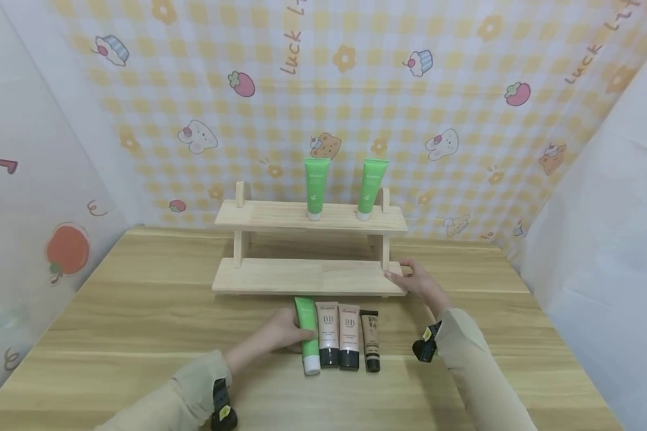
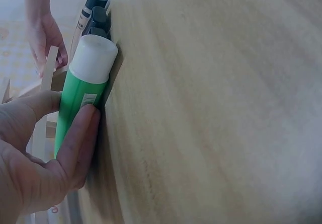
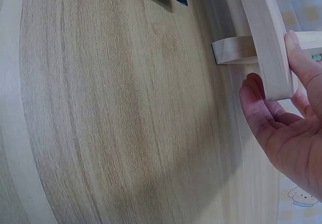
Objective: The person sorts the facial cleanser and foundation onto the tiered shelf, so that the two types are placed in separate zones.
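The left hand [image 1: 287, 329] pinches the green tube [image 1: 307, 317] by its sides, apparently to leave the cap [image 1: 312, 366] clear, with BB tubes [image 1: 328, 332] just right of that grip; beyond it, the right hand [image 1: 419, 281] grips the rack [image 1: 280, 278] by its end, presumably to steady it.

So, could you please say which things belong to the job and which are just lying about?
Likely the job:
green tube in left hand
shelf, held by right hand
two shelved green tubes

Lying about, perhaps for later:
two beige tubes
thin brown tube
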The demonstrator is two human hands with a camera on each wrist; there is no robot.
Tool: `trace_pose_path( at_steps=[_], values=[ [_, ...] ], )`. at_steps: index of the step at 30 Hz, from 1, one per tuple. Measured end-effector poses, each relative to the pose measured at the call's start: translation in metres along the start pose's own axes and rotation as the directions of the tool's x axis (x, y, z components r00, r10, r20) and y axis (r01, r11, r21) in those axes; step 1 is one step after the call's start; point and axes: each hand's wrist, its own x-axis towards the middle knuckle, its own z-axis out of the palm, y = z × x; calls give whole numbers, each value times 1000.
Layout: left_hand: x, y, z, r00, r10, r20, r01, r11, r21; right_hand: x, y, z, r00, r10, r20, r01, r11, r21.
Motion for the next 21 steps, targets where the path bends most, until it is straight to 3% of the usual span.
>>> trace_pose_path(
  at_steps=[9,21],
  values=[
    [-2,-6,-4,999,-29,36,33,994,-108,-1,-1,0,1000,4,-7,-4,1000,3],
    [-10,-6,-10,994,-75,75,84,989,-122,0,-1,0,1000,-9,-14,10,1000,17]
  ],
)
